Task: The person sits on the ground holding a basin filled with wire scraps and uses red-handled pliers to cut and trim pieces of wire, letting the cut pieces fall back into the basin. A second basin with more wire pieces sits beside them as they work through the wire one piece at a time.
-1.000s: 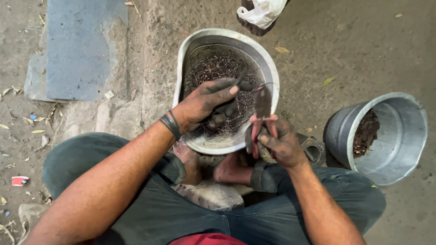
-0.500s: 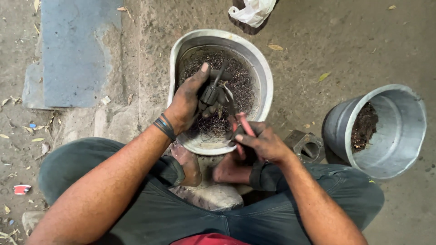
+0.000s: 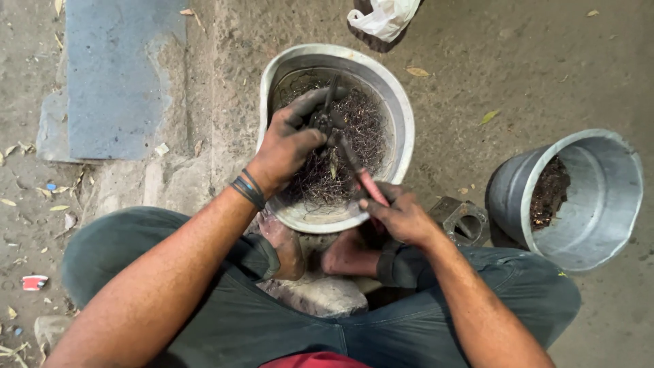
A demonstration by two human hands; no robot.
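Both hands were busy over the metal basin (image 3: 402,116) set on the ground between the person's knees: the left hand (image 3: 289,146) was closed around a small dark clump (image 3: 325,123) of tangled wire, pinching it just above the pile, while the right hand (image 3: 402,215) gripped the red handles of a pair of pliers (image 3: 357,170) whose dark nose reached up to that clump. Beneath them the basin held a thick heap of thin, dark wire scraps (image 3: 354,136), filling most of its bowl, so by the look of it much of that heap was not yet worked through. Off to the right, well apart from the basin, a grey metal bucket (image 3: 593,211) lay tilted toward the person with only a modest dark mass low against its wall, which suggested that little had gone into it. Between basin and bucket a small metal block (image 3: 463,218) sat on the ground, and a white plastic bag (image 3: 385,17) lay beyond the basin.
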